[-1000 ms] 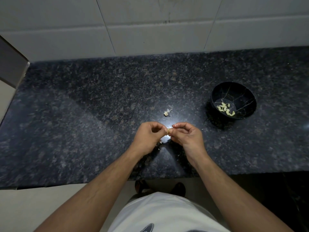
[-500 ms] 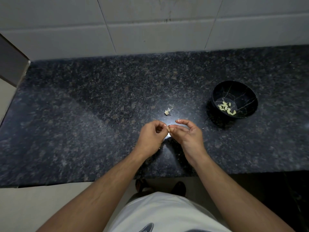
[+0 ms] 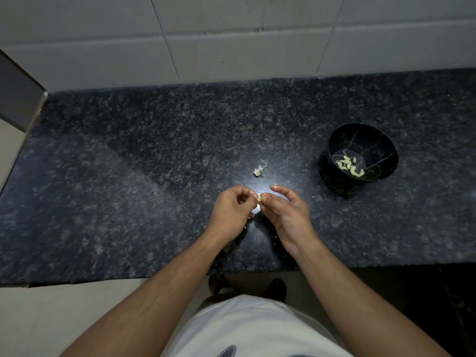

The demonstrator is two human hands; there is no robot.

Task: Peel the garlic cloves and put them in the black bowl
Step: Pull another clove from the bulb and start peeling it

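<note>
Garlic clove is being pinched between the two hands just above the near half of the countertop, close to its front edge and roughly midway along it. Nearest to me, the person's forearms are reaching in over that front edge, and the left hand is curling its fingers closed around the clove's left end while the right hand is nipping the right end between thumb and a fingertip, its forefinger lifting free above. Only a pale sliver is showing between the fingertips, so its long axis seems to be running left to right from hand to hand, though which end is the tip I cannot tell. Small flecks of skin are lying on the stone under the hands. A little farther back, a scrap of papery peel is sitting alone on the countertop. Farther still and off toward the right end, the black bowl is standing well apart from the hands, holding several peeled cloves; the right hand is the nearer one, so the carry would likely be going right and away.
</note>
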